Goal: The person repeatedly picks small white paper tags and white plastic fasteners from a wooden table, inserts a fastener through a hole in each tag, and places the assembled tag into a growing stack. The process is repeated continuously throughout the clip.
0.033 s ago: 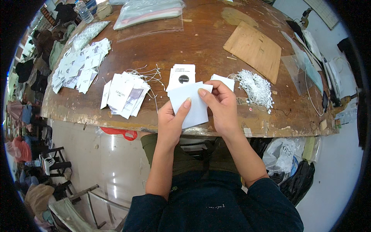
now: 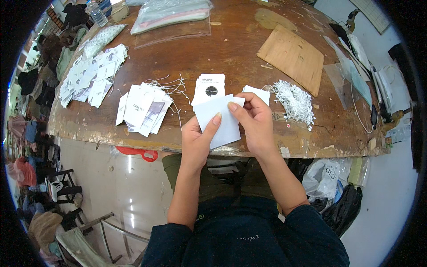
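My left hand (image 2: 198,139) and my right hand (image 2: 258,127) hold plain white cards (image 2: 226,129) between them, at the table's near edge. Both thumbs press on the upper face; the other fingers are mostly hidden behind. How many cards are in the grip, I cannot tell. Just beyond them lies a stack of printed white cards (image 2: 212,81) with a dark round mark. To the right, a few blank white cards (image 2: 258,94) lie partly behind my right hand, beside a heap of white tag strings (image 2: 293,104). Strung hang tags (image 2: 144,109) form a pile on the left.
A larger heap of tags (image 2: 95,75) spreads over the wooden table (image 2: 213,49) at far left. Clear plastic bags (image 2: 173,15) lie at the back, a wooden board (image 2: 291,58) at the back right. Filled bags (image 2: 324,178) stand below the table's right side.
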Available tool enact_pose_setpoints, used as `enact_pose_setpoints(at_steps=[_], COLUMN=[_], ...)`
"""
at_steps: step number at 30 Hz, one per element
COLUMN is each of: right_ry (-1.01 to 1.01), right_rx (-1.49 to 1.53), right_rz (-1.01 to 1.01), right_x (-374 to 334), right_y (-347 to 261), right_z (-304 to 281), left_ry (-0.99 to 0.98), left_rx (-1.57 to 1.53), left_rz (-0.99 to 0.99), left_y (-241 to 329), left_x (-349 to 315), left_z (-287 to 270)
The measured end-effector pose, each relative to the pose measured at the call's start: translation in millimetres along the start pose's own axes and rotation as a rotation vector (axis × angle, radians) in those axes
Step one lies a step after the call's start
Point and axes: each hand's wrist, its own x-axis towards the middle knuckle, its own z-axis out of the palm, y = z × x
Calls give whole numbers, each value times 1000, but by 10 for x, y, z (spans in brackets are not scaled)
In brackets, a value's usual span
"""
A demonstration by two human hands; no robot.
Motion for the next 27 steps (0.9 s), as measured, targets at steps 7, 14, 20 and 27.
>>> enact_pose_setpoints(at_steps=[7,14,20,27], right_ry=[149,283,445,272], right_rx=[-845,-1382,-1182,-1377], right_rz=[-255,59,-305,-133], right_x=[179,514,507,475], right_y=[-231,-418,-461,-452], right_z=[-616,-1614,-1731,-1752], left_ry=[55,80,81,90], left_rx=[87,68,62,45], left_rz=[23,53,46,41], left_y=[-20,-71,-69,-73], left_x=[28,150,143,141], left_z=[-62,-145,-156,-148])
